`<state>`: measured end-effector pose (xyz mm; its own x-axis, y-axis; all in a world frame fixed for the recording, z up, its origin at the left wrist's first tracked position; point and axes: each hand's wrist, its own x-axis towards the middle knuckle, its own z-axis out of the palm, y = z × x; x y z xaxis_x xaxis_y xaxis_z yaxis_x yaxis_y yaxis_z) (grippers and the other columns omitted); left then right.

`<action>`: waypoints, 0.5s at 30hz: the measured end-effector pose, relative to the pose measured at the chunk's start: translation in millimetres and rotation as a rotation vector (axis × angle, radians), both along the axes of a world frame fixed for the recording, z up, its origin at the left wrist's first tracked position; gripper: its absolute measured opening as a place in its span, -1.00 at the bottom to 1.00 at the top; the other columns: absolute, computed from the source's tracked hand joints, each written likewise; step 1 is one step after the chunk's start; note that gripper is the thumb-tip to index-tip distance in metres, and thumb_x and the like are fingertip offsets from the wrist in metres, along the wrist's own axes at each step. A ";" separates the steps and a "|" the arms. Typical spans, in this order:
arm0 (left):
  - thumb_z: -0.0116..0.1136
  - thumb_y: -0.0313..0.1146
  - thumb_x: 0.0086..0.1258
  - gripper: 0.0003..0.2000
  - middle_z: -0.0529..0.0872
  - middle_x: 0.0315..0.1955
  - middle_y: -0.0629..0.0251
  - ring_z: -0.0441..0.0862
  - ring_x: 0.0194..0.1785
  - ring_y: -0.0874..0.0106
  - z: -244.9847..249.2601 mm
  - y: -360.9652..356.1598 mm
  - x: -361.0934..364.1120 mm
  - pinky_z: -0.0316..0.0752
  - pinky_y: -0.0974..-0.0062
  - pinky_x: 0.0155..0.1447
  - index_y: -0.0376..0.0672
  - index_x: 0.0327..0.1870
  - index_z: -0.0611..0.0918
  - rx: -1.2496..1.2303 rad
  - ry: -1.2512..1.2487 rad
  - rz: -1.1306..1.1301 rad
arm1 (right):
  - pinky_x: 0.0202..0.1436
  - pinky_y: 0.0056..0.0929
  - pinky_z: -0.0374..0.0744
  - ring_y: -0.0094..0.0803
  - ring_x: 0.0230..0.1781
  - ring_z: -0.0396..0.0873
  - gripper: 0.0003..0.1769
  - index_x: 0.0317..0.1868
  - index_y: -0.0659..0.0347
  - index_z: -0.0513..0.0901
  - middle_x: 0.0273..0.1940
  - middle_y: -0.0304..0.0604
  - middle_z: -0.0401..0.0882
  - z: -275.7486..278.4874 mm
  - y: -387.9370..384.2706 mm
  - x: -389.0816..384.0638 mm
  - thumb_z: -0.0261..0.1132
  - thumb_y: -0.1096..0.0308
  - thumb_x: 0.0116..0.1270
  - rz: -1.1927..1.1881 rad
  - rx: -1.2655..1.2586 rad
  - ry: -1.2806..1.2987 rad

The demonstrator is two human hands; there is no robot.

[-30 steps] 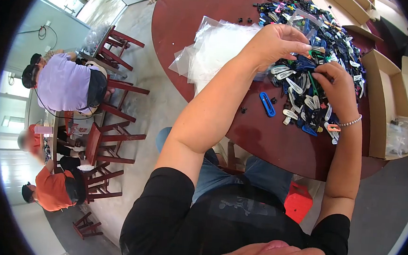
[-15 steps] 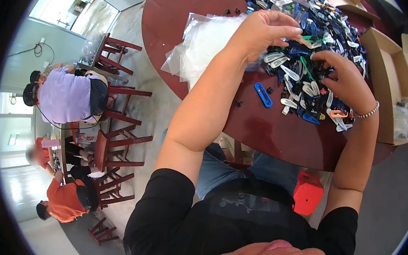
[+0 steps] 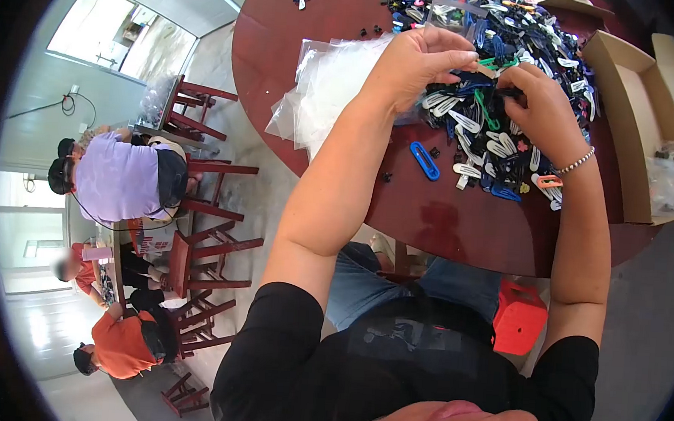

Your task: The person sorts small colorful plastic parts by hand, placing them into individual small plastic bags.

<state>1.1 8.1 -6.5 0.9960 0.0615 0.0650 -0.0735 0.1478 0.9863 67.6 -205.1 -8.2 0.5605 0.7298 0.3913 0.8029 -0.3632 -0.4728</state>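
A large heap of hair clips [image 3: 499, 143], mostly black and white with some green, blue and orange ones, lies on the dark red table. Over its left part, my left hand [image 3: 423, 61] pinches a tan hair clip [image 3: 485, 70] between thumb and fingertips. My right hand [image 3: 547, 111] is close by at the heap, its fingers curled inward. Something dark shows at those fingertips, but I cannot make out what it is. Nearer to me, a blue oval clip [image 3: 425, 161] lies apart from the heap.
Clear plastic bags [image 3: 329, 94] are piled left of my left forearm. An open cardboard box [image 3: 634, 144] at the right has small plastic bags [image 3: 672, 181] in it. A red stool [image 3: 519, 318] stands below the table. Several people sit at another table on the left.
My right hand has moved left, closer to my left hand, and its fingers have drawn together. My left hand still pinches the tan clip. The whole view has shifted slightly.
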 end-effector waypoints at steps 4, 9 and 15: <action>0.28 -0.41 0.30 -0.80 0.71 -0.23 0.24 0.70 -0.12 0.44 0.6 -1.3 -1.1 0.61 0.58 -0.15 -0.26 -0.12 0.64 -0.008 -0.004 0.008 | -0.32 -0.55 0.49 -0.52 -0.44 0.52 -0.81 -0.18 0.28 0.60 -0.33 -0.22 0.59 3.2 -4.0 4.3 0.27 0.57 0.15 -0.069 0.036 0.151; 0.29 -0.40 0.29 -0.80 0.71 -0.24 0.24 0.70 -0.12 0.43 -0.8 -2.5 -2.3 0.60 0.58 -0.15 -0.24 -0.12 0.64 -0.019 -0.007 -0.005 | -0.28 -0.67 0.50 -0.69 -0.37 0.53 -0.83 -0.11 0.29 0.61 -0.28 -0.36 0.61 5.1 -9.2 10.0 0.22 0.54 0.29 -0.057 0.085 0.501; 0.30 -0.38 0.28 -0.79 0.72 -0.21 0.24 0.71 -0.11 0.43 3.6 -3.8 -3.4 0.59 0.59 -0.15 -0.24 -0.11 0.65 0.005 -0.010 -0.034 | -0.25 -0.74 0.51 -0.71 -0.34 0.54 -0.76 0.02 0.23 0.63 -0.23 -0.34 0.63 10.3 -11.1 11.3 0.18 0.46 0.38 0.027 0.252 0.830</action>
